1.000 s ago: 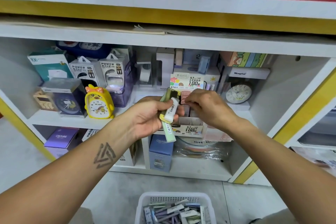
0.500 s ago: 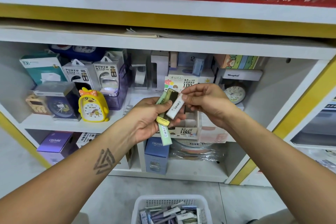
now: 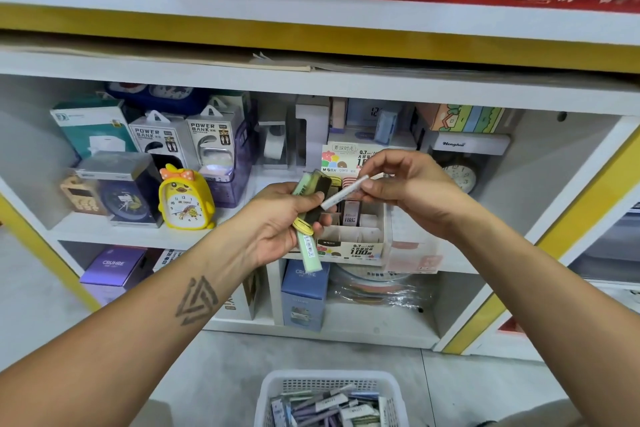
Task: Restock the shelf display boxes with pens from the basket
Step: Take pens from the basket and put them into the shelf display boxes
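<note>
Sorting step: left hand (image 3: 277,218) grips a bundle of pens (image 3: 309,208); right hand (image 3: 408,180) pinches one white pen (image 3: 344,191) just above the display box (image 3: 360,236) on the shelf. Next, prob.: drop it upright into a matching slot w/o snagging dividers. Basket (image 3: 330,383) below holds more.

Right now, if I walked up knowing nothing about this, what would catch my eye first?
Probably the two hands at the centre: the right hand pinches a slim white pen by one end, while the left hand grips a bundle of pens, green, dark and yellow. Just behind them on the shelf stands an open display box, left of it a bright yellow chick clock, and a white basket of pens sits on the floor below.
</note>
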{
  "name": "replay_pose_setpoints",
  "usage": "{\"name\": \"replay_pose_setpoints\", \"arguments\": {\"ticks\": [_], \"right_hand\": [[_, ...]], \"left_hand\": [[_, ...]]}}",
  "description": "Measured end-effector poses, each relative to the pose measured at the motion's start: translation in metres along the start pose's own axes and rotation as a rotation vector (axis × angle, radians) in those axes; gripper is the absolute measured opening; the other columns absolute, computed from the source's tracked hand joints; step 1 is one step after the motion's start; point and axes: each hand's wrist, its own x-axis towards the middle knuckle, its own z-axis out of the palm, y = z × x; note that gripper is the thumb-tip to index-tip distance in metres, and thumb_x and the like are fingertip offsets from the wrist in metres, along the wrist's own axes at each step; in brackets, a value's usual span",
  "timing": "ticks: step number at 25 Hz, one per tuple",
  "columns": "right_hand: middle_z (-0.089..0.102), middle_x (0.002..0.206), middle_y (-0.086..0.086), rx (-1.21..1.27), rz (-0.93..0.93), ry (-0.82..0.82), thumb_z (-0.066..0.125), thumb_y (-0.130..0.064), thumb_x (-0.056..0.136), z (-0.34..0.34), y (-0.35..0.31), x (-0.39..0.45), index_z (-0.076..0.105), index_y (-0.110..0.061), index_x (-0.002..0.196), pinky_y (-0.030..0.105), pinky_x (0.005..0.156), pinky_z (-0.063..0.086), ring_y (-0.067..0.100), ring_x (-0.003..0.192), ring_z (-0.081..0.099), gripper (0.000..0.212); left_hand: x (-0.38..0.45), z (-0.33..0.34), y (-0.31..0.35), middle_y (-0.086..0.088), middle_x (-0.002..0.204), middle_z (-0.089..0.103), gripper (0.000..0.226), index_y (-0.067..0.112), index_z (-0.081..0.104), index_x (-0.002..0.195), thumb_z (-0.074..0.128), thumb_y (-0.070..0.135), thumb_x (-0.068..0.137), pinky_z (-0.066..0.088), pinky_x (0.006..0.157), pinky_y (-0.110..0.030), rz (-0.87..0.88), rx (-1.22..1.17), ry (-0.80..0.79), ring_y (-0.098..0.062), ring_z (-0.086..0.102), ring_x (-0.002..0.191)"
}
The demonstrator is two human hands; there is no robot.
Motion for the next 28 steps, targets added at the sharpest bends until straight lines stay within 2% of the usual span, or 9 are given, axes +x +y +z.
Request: {"name": "replay_pose_setpoints", "arguments": {"ticks": [2,5,8,11,13,16,19,23,28], "right_hand": [[0.071,0.106,0.027,-0.08,-0.007,-0.042,0.072,0.012,0.08,0.002,0.001,0.0,0.069,0.004,0.097,0.041,0.093,0.058,0.038,0.098,0.071,0.019],[0.072,0.109,0.021,-0.171,-0.018,-0.077,0.074,0.016,0.076,0.017,0.004,0.004,0.072,0.0,0.093,0.036,0.092,0.058,0.028,0.1,0.071,0.024],[0.075,0.102,0.016,-0.199,-0.052,-0.06,0.076,0.012,0.078,0.031,0.006,0.011,0.074,-0.002,0.093,0.029,0.088,0.058,0.021,0.094,0.073,0.021],[0.076,0.086,0.016,-0.224,-0.078,0.062,0.076,0.004,0.082,0.048,0.008,0.024,0.075,-0.008,0.093,0.029,0.079,0.061,0.023,0.079,0.075,0.016],[0.073,0.083,0.014,-0.373,-0.146,0.146,0.075,0.003,0.084,0.062,0.014,0.036,0.072,-0.015,0.093,0.034,0.072,0.063,0.024,0.071,0.075,0.02],[0.07,0.08,0.009,-0.568,-0.193,0.168,0.076,-0.004,0.085,0.078,0.024,0.052,0.068,-0.02,0.088,0.042,0.07,0.063,0.018,0.063,0.073,0.018],[0.07,0.077,0.005,-0.601,-0.19,0.176,0.074,-0.005,0.086,0.085,0.034,0.062,0.07,-0.017,0.087,0.046,0.072,0.062,0.016,0.061,0.072,0.012],[0.067,0.073,-0.003,-0.635,-0.244,0.17,0.071,-0.005,0.089,0.099,0.042,0.069,0.069,-0.017,0.09,0.04,0.071,0.062,0.011,0.06,0.07,0.012],[0.07,0.08,-0.002,-0.695,-0.313,0.17,0.069,-0.009,0.091,0.106,0.045,0.075,0.07,-0.017,0.098,0.032,0.071,0.06,0.011,0.069,0.07,0.01]], "left_hand": [[-0.001,-0.006,0.005,-0.019,0.076,0.067,0.023,-0.006,0.054,0.115,0.056,-0.009,0.092,0.048,0.045,-0.025,0.013,0.0,0.03,-0.023,0.06,0.056],[-0.007,-0.017,0.011,-0.012,0.064,0.067,0.016,0.0,0.053,0.105,0.055,-0.01,0.092,0.046,0.044,-0.025,0.048,0.042,0.096,-0.022,0.059,0.055],[-0.01,-0.034,0.02,-0.016,0.075,0.062,0.015,0.0,0.05,0.11,0.05,-0.007,0.097,0.045,0.042,-0.024,0.063,0.06,0.183,-0.022,0.058,0.054],[-0.011,-0.058,0.034,-0.019,0.08,0.06,0.013,-0.002,0.047,0.111,0.045,-0.005,0.099,0.043,0.042,-0.023,0.068,0.024,0.268,-0.022,0.055,0.056],[-0.011,-0.073,0.042,-0.019,0.079,0.059,0.011,-0.003,0.048,0.11,0.045,-0.004,0.099,0.043,0.042,-0.023,0.085,0.01,0.294,-0.021,0.055,0.057],[-0.012,-0.088,0.047,-0.018,0.08,0.059,0.013,-0.001,0.048,0.112,0.042,-0.003,0.1,0.042,0.042,-0.021,0.062,-0.01,0.27,-0.02,0.054,0.057],[-0.012,-0.095,0.047,-0.016,0.078,0.059,0.012,0.002,0.05,0.108,0.041,-0.002,0.101,0.042,0.041,-0.021,0.024,-0.025,0.241,-0.018,0.055,0.052],[-0.014,-0.101,0.045,-0.015,0.075,0.059,0.012,0.003,0.052,0.098,0.042,-0.002,0.1,0.042,0.041,-0.019,0.003,-0.029,0.247,-0.017,0.056,0.047],[-0.019,-0.107,0.045,-0.017,0.079,0.059,0.013,0.001,0.051,0.109,0.042,-0.003,0.1,0.042,0.042,-0.02,0.001,-0.031,0.234,-0.018,0.056,0.05]]}}
